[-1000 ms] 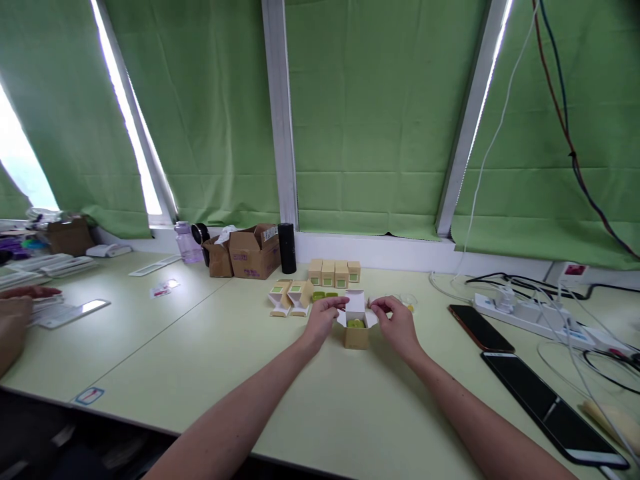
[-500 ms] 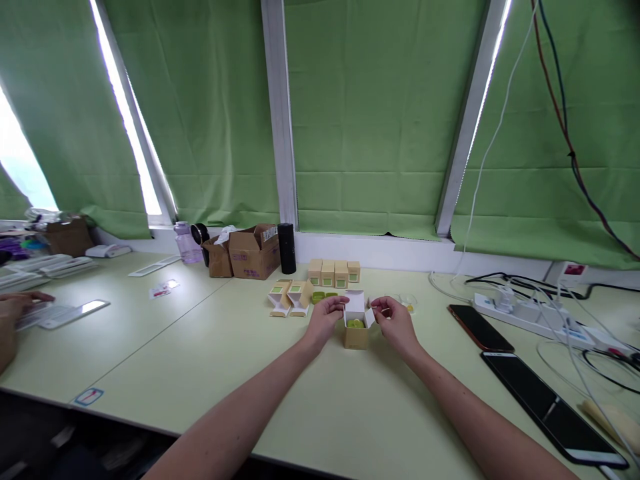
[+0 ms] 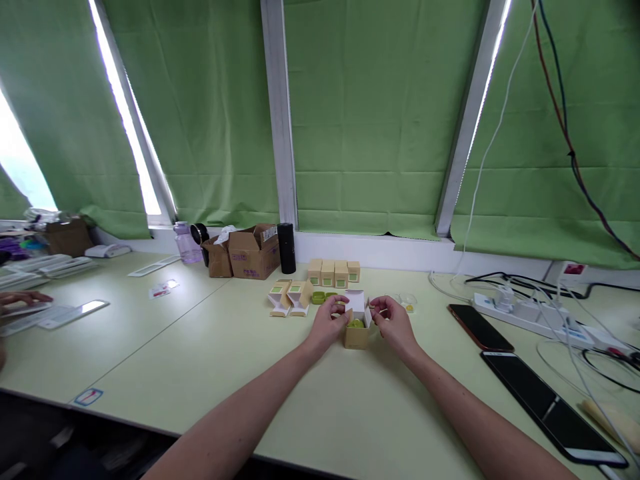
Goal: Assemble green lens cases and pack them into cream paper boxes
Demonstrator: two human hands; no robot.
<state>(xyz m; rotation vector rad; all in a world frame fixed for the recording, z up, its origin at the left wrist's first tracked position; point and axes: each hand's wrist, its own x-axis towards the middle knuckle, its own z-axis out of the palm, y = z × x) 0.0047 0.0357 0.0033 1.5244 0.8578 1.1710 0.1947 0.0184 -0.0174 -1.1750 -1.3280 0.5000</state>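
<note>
A small kraft cardboard box [image 3: 356, 339] with a white inside stands on the table between my hands, its lid raised at the back. Inside it lies a round yellow-green item [image 3: 357, 323], partly covered by the side flaps. My left hand [image 3: 327, 323] is closed with its fingertips at the left flap. On the other side, my right hand [image 3: 393, 323] pinches the right flap between thumb and fingers. Just behind my left hand sit small green containers [image 3: 319, 297]. Left of them lie two unfolded kraft cartons [image 3: 299, 298].
Several closed small boxes [image 3: 328, 273] stand in rows behind. A clear plastic case [image 3: 409, 303] lies behind my right hand. Phones [image 3: 481, 327], a tablet-like device [image 3: 550, 407] and a power strip [image 3: 533, 320] occupy the right. At far left is another person's hand [image 3: 23, 299].
My left hand has shifted slightly toward the box, and the left flap now leans inward over the opening. The right flap stands more upright. The other person's hand has moved a little left.
</note>
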